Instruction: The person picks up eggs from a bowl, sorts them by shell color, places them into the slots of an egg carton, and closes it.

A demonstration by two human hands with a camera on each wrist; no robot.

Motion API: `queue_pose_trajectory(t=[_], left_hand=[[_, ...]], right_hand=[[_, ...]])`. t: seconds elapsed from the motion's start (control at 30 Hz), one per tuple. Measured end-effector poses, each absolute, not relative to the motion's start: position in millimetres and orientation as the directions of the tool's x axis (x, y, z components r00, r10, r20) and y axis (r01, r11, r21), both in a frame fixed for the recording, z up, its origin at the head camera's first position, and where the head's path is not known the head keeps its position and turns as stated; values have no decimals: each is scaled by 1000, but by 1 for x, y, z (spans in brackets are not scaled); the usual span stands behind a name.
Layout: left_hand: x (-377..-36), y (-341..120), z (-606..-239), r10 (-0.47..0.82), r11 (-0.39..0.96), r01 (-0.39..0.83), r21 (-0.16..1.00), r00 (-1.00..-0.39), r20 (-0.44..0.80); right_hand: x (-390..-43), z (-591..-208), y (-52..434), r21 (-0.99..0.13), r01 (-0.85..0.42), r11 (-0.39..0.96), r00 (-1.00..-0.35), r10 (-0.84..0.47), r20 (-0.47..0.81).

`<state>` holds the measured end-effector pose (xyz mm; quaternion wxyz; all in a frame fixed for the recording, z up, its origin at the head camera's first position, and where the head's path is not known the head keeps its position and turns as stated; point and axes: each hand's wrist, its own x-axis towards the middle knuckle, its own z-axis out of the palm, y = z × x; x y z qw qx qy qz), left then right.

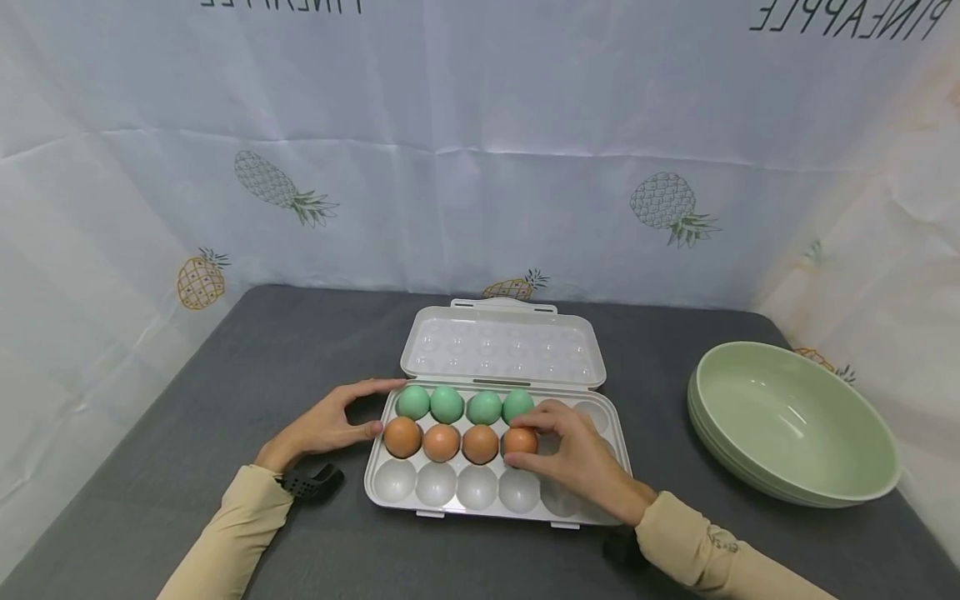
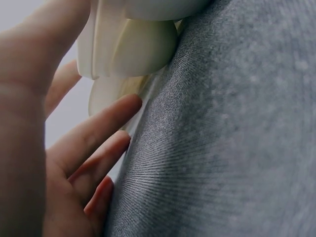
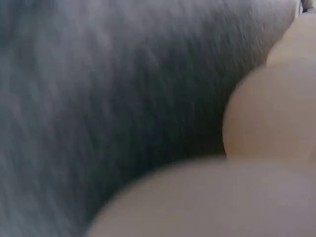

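A white plastic egg carton (image 1: pixel 497 500) lies unfolded on the table, its lid (image 1: pixel 502 343) tipped back. Several green eggs (image 1: pixel 447 404) fill part of the back row, and several brown eggs (image 1: pixel 441 442) sit in the middle row. My right hand (image 1: pixel 573 458) pinches the rightmost brown egg (image 1: pixel 520 440) between thumb and fingers, at its cup in the middle row. My left hand (image 1: pixel 330 425) rests at the carton's left end with fingers extended. The left wrist view shows its fingers (image 2: pixel 106 121) beside the carton's side (image 2: pixel 145 47). The right wrist view is blurred.
A stack of light green bowls (image 1: pixel 795 425) stands at the table's right side. Dark grey cloth covers the table (image 1: pixel 322 333). Behind it hangs a pineapple-print curtain (image 1: pixel 465 208). Unfilled cups (image 1: pixel 476 487) line the carton's front row.
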<state>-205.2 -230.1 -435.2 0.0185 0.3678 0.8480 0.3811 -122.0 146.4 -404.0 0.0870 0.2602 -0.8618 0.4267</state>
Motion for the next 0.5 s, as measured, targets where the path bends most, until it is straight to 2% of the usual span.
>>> queue_pose_trajectory(t=[0.17,0.23,0.3,0.4,0.5], left_hand=[[-207,-229,-437,638,409,607,681,-724,262],[-207,-229,-437,636,413,606,680,-726,262],[-207,-229,-438,633,419,610,672,-727,265],[-207,-229,-438,627,417,601,682,-733,262],[-207,-229,-436,625,426,577,697,-745,235]], right_hand=[[-129,-398,169,-629,-505,591,-862,-308,403],[-134,-396,185,-613,-461,641,-878,-228,422],[-139,-396,203,-628,-376,681,-911,-148,384],[-145,-397,227,-737,-187,649,-979,-59,197],[-150,-402,245,-873,12,487,-992,-102,-70]])
